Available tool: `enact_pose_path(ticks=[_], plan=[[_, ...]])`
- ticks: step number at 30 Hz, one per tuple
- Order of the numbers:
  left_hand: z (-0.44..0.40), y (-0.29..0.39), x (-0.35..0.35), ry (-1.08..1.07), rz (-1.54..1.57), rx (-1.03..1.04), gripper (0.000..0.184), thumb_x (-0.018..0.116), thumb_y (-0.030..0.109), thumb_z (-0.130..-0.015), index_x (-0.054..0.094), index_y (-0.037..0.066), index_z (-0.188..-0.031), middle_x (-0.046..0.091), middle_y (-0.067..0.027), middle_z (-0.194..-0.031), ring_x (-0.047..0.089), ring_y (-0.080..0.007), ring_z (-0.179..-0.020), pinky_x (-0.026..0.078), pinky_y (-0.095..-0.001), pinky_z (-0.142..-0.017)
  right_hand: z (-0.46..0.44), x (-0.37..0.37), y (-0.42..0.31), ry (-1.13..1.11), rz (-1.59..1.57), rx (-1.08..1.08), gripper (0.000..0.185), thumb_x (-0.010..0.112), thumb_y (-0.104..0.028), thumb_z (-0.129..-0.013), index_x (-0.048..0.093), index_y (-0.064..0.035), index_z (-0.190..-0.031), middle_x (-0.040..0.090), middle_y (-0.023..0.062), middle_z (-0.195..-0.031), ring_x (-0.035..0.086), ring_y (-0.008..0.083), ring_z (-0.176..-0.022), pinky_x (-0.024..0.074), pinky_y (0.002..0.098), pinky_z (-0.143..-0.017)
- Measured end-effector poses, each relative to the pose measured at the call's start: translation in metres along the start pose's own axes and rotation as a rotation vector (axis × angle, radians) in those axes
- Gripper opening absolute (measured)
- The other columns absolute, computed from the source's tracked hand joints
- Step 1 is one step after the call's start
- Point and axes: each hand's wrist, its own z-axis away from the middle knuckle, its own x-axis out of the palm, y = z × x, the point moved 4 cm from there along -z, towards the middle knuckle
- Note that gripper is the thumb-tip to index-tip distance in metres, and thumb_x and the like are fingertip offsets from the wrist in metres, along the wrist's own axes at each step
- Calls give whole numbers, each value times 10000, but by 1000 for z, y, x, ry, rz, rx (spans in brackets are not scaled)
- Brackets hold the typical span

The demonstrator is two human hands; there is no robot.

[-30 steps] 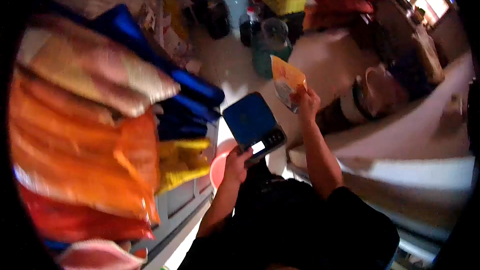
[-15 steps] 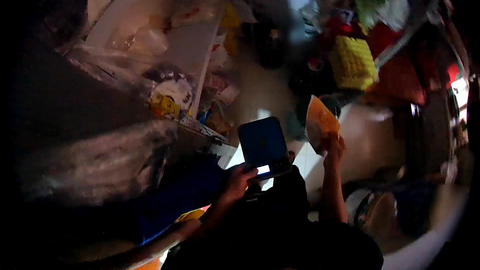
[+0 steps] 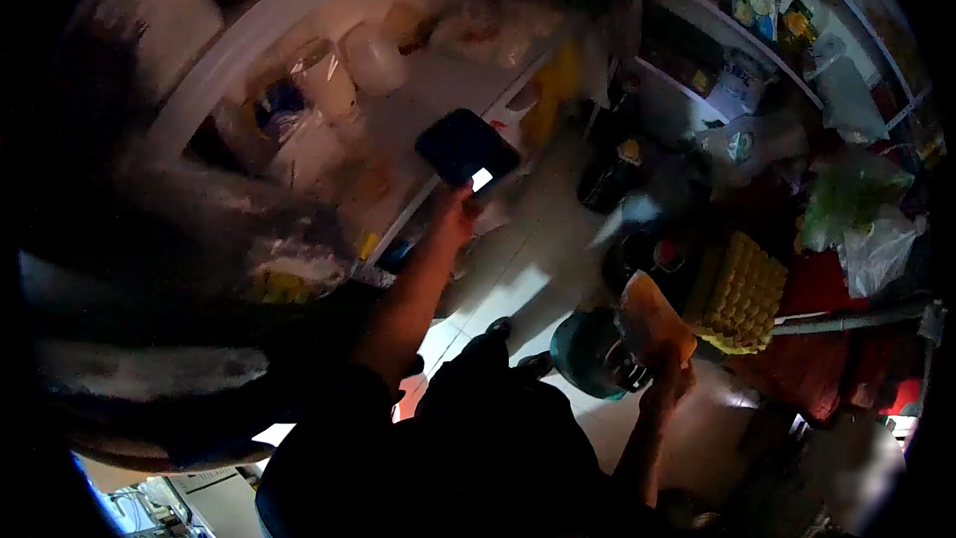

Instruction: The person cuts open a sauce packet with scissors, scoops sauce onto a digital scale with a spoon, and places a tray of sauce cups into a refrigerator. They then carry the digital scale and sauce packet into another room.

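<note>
My left hand (image 3: 457,216) reaches forward over the edge of a white shelf. Its fingers grip one edge of a dark, flat, square digital scale (image 3: 463,142) with a small lit display. Nothing is visible on top of the scale. Lower and to the right, my right hand (image 3: 669,382) is closed around the bottom of an orange and pale packet (image 3: 654,317), which points up and away from me. Behind the packet is a round teal container (image 3: 586,351), partly hidden. Dim light hides what the packet holds.
A white shelf (image 3: 393,108) with plastic bags (image 3: 324,80) is on the left. Yellow egg trays (image 3: 742,294) are stacked on the right, near dark bottles (image 3: 609,179) on the floor. A metal bar (image 3: 846,323) crosses at far right. Shelves (image 3: 732,50) with packages stand behind.
My left hand has carried the scale forward from near my body to the shelf edge. The view has turned; the packet stays in my right hand and appears lower.
</note>
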Motion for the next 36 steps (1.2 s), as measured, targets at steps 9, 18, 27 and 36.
enact_pose_path(ticks=[9,18,27,36], plan=[[-246,30,-91,142,18,59,288,780,334,-930,678,108,-1078,668,-61,-910,640,-192,-726,542,-340,-644,-13,8,-6,233,-48,-122,348,691,-234,-979,687,46,-1186,734,154,-1064,710,256,-917,588,379,-804],[-266,16,-96,181,-316,-18,213,737,305,-946,686,116,-1029,673,-46,-923,646,-162,-761,527,-319,-648,-2,-36,-13,614,-289,-94,280,729,-236,-980,711,31,-1062,744,122,-936,725,223,-860,599,370,-775],[-198,-48,-19,-104,-809,-87,154,693,276,-962,694,123,-979,679,-30,-937,651,-131,-797,511,-298,-652,21,-143,15,639,12,-155,289,711,-245,-990,717,36,-1057,751,103,-914,728,197,-774,604,328,-751],[248,-415,261,-1061,-1460,-397,261,701,198,-979,706,38,-1185,740,-50,-986,691,-156,-913,551,-321,-800,63,-370,37,502,-36,-174,289,686,-222,-994,729,24,-1138,752,86,-991,696,187,-850,575,340,-804]])
